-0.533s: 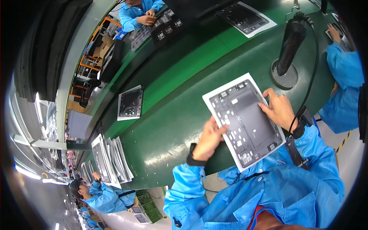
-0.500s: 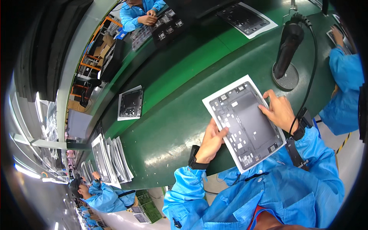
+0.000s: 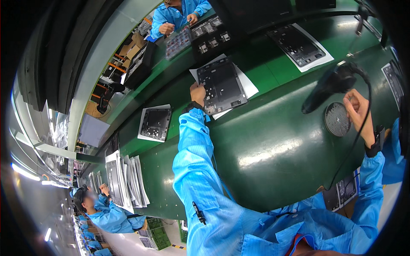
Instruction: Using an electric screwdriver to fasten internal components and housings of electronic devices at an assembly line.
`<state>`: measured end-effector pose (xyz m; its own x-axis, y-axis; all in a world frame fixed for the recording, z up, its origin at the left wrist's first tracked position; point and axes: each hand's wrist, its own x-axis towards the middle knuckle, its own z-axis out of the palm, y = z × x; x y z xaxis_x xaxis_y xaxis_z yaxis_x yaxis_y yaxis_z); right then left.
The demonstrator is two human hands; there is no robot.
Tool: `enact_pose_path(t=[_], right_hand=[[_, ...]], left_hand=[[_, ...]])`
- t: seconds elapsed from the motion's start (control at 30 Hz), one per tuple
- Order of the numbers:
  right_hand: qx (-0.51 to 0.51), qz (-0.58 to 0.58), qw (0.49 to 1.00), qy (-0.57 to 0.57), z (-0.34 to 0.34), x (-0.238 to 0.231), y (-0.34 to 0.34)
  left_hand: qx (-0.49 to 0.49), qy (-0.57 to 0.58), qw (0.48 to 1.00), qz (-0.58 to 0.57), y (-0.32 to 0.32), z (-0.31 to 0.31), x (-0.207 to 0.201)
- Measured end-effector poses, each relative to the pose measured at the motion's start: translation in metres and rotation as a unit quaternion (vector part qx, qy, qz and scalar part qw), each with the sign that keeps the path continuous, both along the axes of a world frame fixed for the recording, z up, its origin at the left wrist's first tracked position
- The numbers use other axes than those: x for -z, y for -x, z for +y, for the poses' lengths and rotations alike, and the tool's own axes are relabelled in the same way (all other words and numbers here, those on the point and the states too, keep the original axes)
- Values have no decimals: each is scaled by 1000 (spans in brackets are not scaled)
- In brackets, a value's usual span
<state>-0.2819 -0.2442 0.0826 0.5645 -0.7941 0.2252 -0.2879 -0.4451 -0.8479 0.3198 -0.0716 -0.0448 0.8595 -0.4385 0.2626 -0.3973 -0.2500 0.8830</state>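
My left hand (image 3: pixel 197 94) stretches far forward and is closed on the left edge of a black tablet-like panel (image 3: pixel 228 83) with small white patches. White sheets (image 3: pixel 247 83) stick out around the panel, over the green bench. On the right, my right hand (image 3: pixel 358 112) has its fingers curled together beside a round grey perforated disc (image 3: pixel 337 120). Whether something small is pinched in them cannot be seen. Above the disc, a black handheld tool (image 3: pixel 329 85) on a cable is tilted and smeared by motion.
Similar panels on white sheets lie at the left (image 3: pixel 156 123) and far right (image 3: pixel 301 47) of the bench (image 3: pixel 273 145). A stack of panels and paper (image 3: pixel 128 179) stands at left. Across the bench, a co-worker (image 3: pixel 175 19) sits by a clear parts tray (image 3: pixel 178 42); another works at left (image 3: pixel 111 213).
The panel has gone from in front of my body to the far side of the bench in my left hand. My right hand has let go of it and moved right; the black tool has tilted.
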Motion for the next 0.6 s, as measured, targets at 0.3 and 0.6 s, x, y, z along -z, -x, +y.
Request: enact_pose_path(t=[0.3,0.6], right_hand=[[-10,63,987,148,-126,14,-57],[163,265,917,248,-240,68,-136]], left_hand=[[-260,-90,918,-285,75,-53,-24],[329,85,829,445,267,-197,-85]])
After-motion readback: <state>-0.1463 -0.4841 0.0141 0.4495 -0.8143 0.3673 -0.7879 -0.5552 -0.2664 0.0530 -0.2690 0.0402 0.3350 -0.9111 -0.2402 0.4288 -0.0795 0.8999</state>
